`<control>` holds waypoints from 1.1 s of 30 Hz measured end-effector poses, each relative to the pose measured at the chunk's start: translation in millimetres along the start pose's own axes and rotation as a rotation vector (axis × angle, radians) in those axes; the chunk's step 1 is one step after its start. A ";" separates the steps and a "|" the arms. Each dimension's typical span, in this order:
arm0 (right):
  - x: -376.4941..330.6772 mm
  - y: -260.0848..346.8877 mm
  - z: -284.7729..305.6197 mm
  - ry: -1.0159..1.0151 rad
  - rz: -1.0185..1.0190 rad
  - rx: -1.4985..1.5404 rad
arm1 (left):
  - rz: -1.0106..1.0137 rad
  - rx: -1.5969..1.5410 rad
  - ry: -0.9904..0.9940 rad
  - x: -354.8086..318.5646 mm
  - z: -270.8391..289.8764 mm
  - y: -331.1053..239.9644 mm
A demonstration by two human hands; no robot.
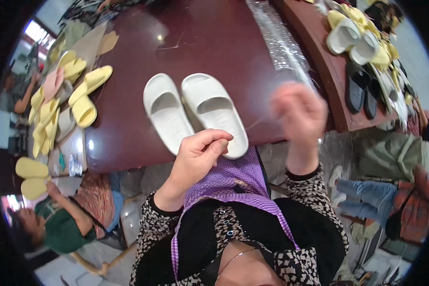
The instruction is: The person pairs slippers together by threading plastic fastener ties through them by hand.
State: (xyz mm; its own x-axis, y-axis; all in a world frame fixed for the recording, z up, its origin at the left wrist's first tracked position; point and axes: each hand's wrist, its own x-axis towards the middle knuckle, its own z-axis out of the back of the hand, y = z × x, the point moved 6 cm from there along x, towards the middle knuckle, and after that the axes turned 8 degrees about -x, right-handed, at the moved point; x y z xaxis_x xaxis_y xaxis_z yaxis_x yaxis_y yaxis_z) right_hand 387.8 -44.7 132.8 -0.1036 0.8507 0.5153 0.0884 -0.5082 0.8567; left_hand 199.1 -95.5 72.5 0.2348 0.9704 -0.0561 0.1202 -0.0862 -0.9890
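Note:
A pair of white slide slippers lies side by side on the dark red table, toes pointing away from me. The left slipper sits a little apart from the right slipper. Over their heel ends is my left hand, thumb and forefinger pressed together. Whatever is pinched there, if anything, is too small to make out. My right hand is raised over the table to the right of the pair, touching neither slipper. Motion smears its fingers, so their state cannot be read.
Yellow slippers, with pink and grey ones, crowd the left side. Clear plastic bags lie at the far right. A raised brown ledge carries white slippers and black slippers. A co-worker at left holds yellow slippers.

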 end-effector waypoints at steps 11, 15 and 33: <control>7.4 -41.9 1.0 0.070 -0.321 -0.253 | -0.600 0.585 -0.091 -49.7 7.1 -40.7; -24.5 -107.0 -30.1 0.398 -0.417 -0.519 | -0.569 0.765 -0.139 -57.6 19.8 -4.2; -20.1 -111.4 -50.3 0.319 -0.079 -0.860 | -0.515 1.110 -0.368 -22.9 42.0 47.2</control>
State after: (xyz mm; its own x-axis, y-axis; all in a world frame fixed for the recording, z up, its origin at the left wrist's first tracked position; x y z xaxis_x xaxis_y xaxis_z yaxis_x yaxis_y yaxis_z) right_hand 330.2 -11.9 28.1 -0.3574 0.8749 0.3269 -0.6841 -0.4835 0.5460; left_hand 158.9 -112.4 21.4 0.1002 0.8556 0.5079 -0.7915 0.3778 -0.4804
